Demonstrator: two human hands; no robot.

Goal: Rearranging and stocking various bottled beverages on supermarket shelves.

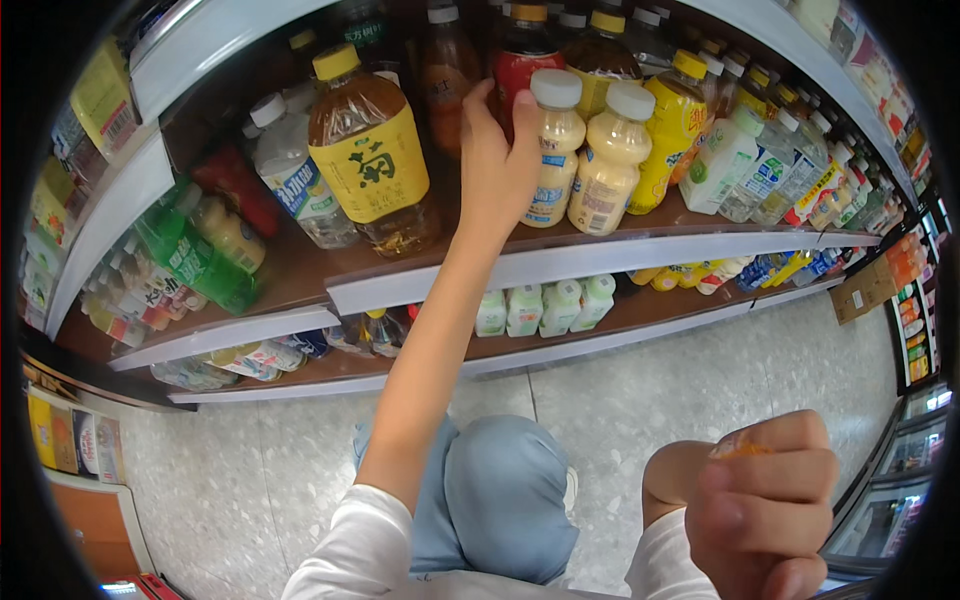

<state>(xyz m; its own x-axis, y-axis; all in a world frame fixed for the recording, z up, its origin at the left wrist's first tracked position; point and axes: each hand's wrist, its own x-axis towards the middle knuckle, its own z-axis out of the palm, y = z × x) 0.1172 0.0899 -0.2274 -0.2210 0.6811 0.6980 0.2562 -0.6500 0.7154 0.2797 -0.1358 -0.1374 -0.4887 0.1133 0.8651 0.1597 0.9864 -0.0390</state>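
Observation:
My left hand [496, 161] reaches onto the upper shelf, its thumb apart from the fingers. The thumb lies against the left side of a cream-coloured drink bottle with a white cap [553, 161]. Behind the gap between thumb and fingers stands a red-labelled bottle with an orange cap [517, 64]. A second cream-coloured bottle [609, 169] is just to the right. To the left of the hand, a large yellow-labelled tea bottle [371, 161] leans slightly. My right hand [761, 510] is curled into a fist close to the camera; a small orange patch shows at its upper fingers, too unclear to name.
The shelf's white front edge [570, 266] runs below my left hand. Small white-and-green bottles [540, 309] line the lower shelf. A green bottle [199, 255] leans at the left. A cardboard box [862, 292] and freezer cabinets [892, 480] are on the right, beyond the grey floor [660, 375].

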